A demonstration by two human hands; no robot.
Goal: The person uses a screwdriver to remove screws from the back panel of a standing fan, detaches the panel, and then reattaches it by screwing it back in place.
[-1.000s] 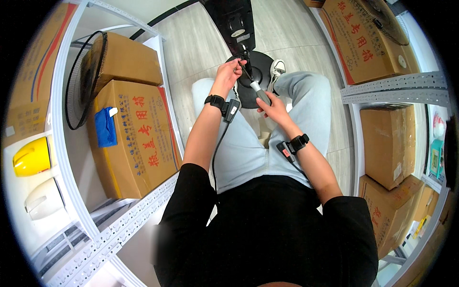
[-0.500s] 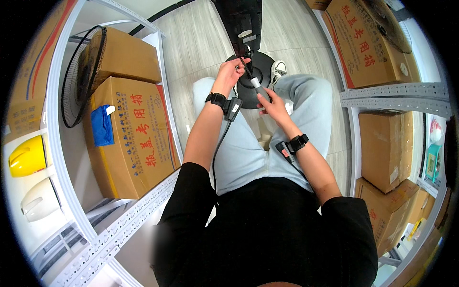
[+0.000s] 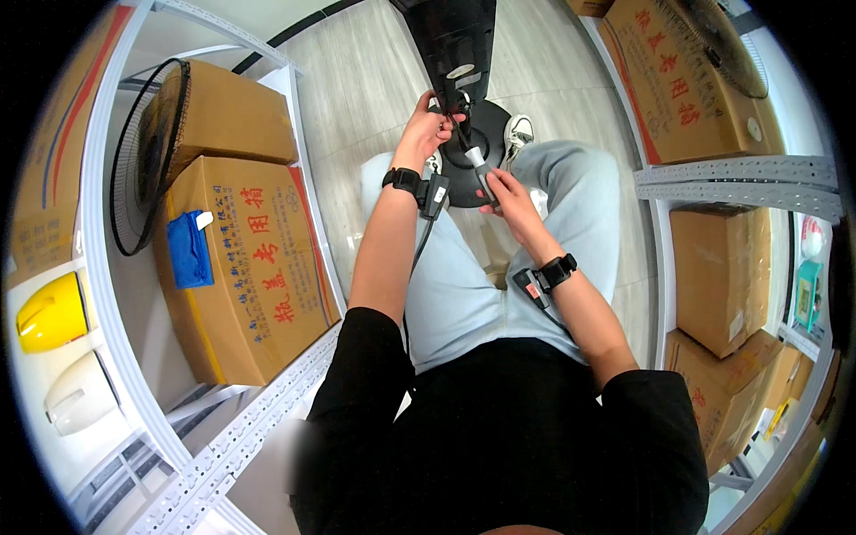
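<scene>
I sit with a black fan stand in front of my knees; its round base point(image 3: 486, 143) rests on the floor and its dark upright body point(image 3: 455, 40) rises toward me. My left hand point(image 3: 428, 125) is closed on the stand's pole just above the base. My right hand point(image 3: 504, 192) grips a screwdriver with a grey handle point(image 3: 480, 165), its tip pointing at the pole beside my left hand. Both wrists wear black bands with small devices and cables.
Cardboard boxes point(image 3: 245, 267) and a round black fan grille point(image 3: 147, 152) fill the white metal shelf on my left, with a blue cloth point(image 3: 189, 250) and a yellow kettle point(image 3: 49, 312). More boxes point(image 3: 713, 276) stand on the right shelf. Wooden floor point(image 3: 357, 80) lies ahead.
My view has shifted slightly, so the stand and hands sit a little lower in the picture. My hands stay on the pole and the screwdriver with only small movement.
</scene>
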